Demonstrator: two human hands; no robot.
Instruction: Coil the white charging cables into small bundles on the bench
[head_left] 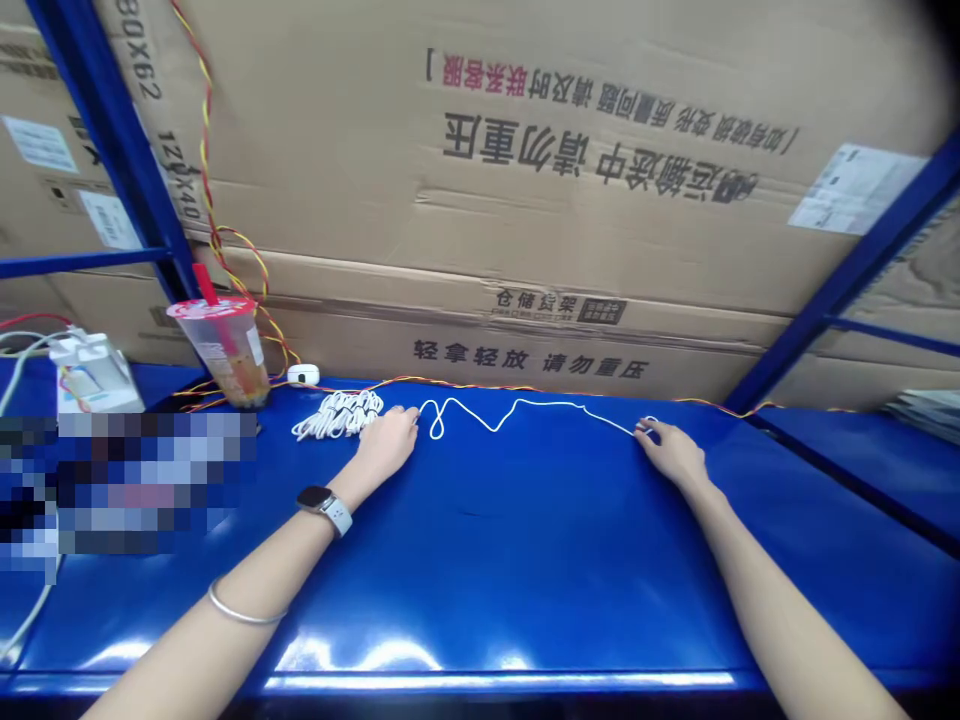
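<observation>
Head view: a thin white cord [495, 415] runs in loose waves across a glossy blue metal shelf [480, 580], between both hands. At centre left, the left hand [386, 447] lies just beside a bundled white coil [337, 415], its fingers [401, 420] together on the cord. At centre right, the right hand [673, 450] pinches the cord between closed fingertips [643, 430]. A translucent plastic cup [221, 350] stands at upper left.

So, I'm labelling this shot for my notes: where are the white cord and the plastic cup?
White cord [547, 403], head view, middle stretch of the cord.
Plastic cup [225, 350], head view, side wall.
</observation>
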